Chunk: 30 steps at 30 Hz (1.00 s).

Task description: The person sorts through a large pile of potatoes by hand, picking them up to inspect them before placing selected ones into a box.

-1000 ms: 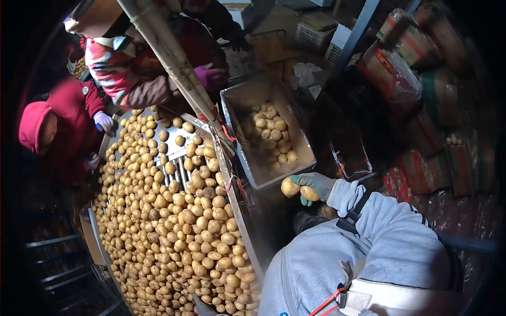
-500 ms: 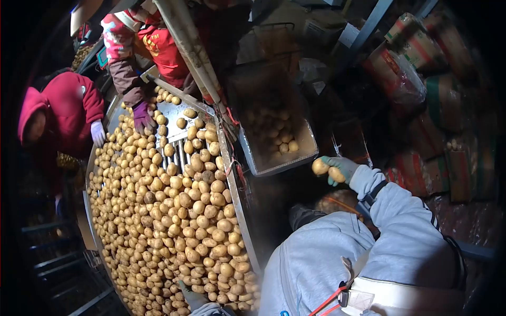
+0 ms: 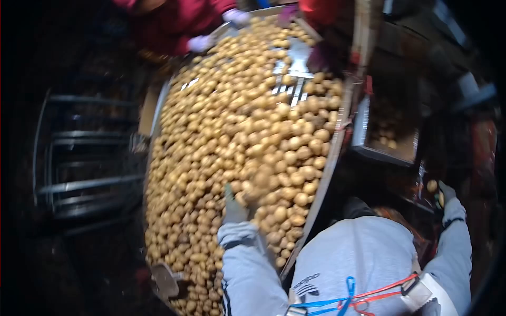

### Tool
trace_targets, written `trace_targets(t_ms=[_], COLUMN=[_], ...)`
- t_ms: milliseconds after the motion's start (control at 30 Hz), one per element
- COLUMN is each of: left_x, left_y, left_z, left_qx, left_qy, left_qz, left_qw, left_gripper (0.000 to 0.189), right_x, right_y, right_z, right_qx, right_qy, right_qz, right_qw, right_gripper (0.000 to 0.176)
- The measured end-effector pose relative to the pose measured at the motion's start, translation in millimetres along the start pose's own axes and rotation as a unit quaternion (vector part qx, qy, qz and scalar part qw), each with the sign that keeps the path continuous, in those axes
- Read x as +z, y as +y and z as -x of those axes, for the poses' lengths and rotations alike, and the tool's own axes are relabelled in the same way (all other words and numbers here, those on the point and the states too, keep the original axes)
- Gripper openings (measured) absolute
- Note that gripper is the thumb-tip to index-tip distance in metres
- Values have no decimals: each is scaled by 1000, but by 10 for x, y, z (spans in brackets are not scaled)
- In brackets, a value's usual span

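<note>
Loose potatoes (image 3: 200, 174) cover the sorting table in front of me. My left hand (image 3: 235, 209), in a grey-green glove, reaches in among them with one finger stretched out; a potato touches it, and its other fingers are partly hidden. Just beyond it, a potato (image 3: 262, 178) is smeared by motion. Out to the right, away from the table, my gloved right hand (image 3: 447, 193) is closed around two potatoes (image 3: 432, 186). An open carton (image 3: 387, 154) with potatoes in it stands between the table and that hand, farther forward.
A metal rim (image 3: 322, 192) edges the table's right side. At the far end work other people, with light-gloved hands (image 3: 201, 43) and a purple glove (image 3: 287, 16). Metal rails (image 3: 95, 184) stand at left, an upright post (image 3: 366, 37) at right. A flat scoop-like piece (image 3: 165, 280) lies near the left corner.
My view has swung left, so the table now sits more central. My left hand has reached farther forward over the potatoes. The right hand still holds its potatoes, now farther from the carton.
</note>
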State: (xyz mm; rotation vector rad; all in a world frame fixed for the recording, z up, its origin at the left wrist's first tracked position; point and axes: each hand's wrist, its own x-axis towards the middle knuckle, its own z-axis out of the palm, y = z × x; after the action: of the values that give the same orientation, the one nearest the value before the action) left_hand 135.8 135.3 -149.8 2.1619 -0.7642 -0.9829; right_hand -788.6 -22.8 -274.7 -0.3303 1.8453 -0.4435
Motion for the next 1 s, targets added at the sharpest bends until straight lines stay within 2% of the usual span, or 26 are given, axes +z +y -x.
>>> trace_targets(t_ms=[33,67,100,167,200,233,300,367,433,467,500,567,667,700,767,867,900,933,967,1000], left_x=[-1,2,104,258,259,246,152,92,-122,-206,-293,-349,-352,-300,-111,370,614,818,874,901], left_y=[-550,-1066,-702,797,1252,1466,1227,1304,1232,1407,1264,1138,922,800,609,778,746,714,865,997], left_z=[-343,-679,-632,-240,-86,-45,-346,-274,-280,-126,-80,70,346,438,545,548,504,453,435,419], left_qx=[-14,-45,-34,-85,-127,-169,-101,14,53,44,80,3,-164,-150,-123,-29,0,30,81,104], left_qy=[-43,-77,-55,-65,-24,14,2,57,50,75,85,156,180,176,166,126,115,104,92,101], left_qz=[280,476,474,593,563,530,489,458,456,445,403,380,335,316,276,156,131,106,-58,-20], left_qw=[959,875,878,798,816,831,866,887,887,891,908,912,910,920,939,979,985,988,991,989], left_gripper=[72,64,60,58,58,58,54,56,56,54,57,59,58,55,49,51,51,52,54,54], right_x=[186,306,519,1156,1495,1831,2385,2887,3327,3548,3763,4142,4600,4740,5011,5371,5569,5738,5913,6068], right_y=[-138,-264,-445,-899,-1140,-1343,-1630,-1791,-1929,-1927,-1949,-1900,-1805,-1769,-1715,-1810,-1794,-1817,-1859,-1940], right_z=[296,428,593,1106,1415,1686,2019,2239,2388,2414,2504,2583,2699,2740,2701,2950,2779,2765,2829,2931], right_qx=[6,15,36,-13,-22,-30,-36,-78,-92,-94,-85,-82,-83,-82,-149,-161,-249,-285,-320,-358], right_qy=[32,23,-45,-193,-229,-264,-339,-416,-515,-527,-533,-562,-582,-571,-587,-576,-589,-584,-579,-539], right_qz=[31,64,63,102,119,134,147,154,167,182,198,197,191,190,214,223,251,248,243,283], right_qw=[999,998,996,976,966,955,928,893,836,825,818,800,786,795,766,770,727,718,710,708], right_gripper=[42,43,43,41,40,39,37,38,43,43,42,42,31,28,23,20,19,22,25,30])
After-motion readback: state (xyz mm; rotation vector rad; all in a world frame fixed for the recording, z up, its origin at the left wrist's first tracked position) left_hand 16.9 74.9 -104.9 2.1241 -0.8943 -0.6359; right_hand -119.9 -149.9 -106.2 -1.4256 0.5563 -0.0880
